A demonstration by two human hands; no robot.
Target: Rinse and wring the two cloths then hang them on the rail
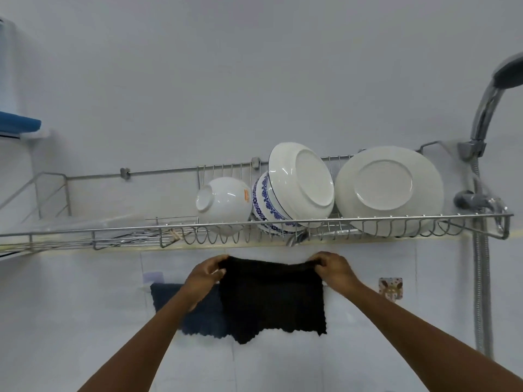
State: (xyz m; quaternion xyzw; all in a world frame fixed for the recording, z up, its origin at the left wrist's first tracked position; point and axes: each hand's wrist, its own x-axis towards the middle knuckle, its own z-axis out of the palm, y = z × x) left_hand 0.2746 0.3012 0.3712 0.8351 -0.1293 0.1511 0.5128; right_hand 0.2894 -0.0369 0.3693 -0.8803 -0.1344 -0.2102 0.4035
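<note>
A black cloth (271, 301) hangs spread flat in front of the tiled wall, below the dish rack. My left hand (205, 274) pinches its top left corner and my right hand (332, 267) pinches its top right corner. A dark blue cloth (203, 315) hangs on the rail behind my left forearm, partly overlapped by the black cloth. The rail (326, 287) is almost wholly hidden by the cloths and my hands; only a short bit shows by my right wrist.
A wire dish rack (254, 224) runs across the wall above, holding a white bowl (223, 203), a blue-patterned bowl (264, 206) and two white plates (301, 179) (389, 190). A shower head and hose (481, 131) stand at the right. A sticker hook (390, 288) sits right of the cloths.
</note>
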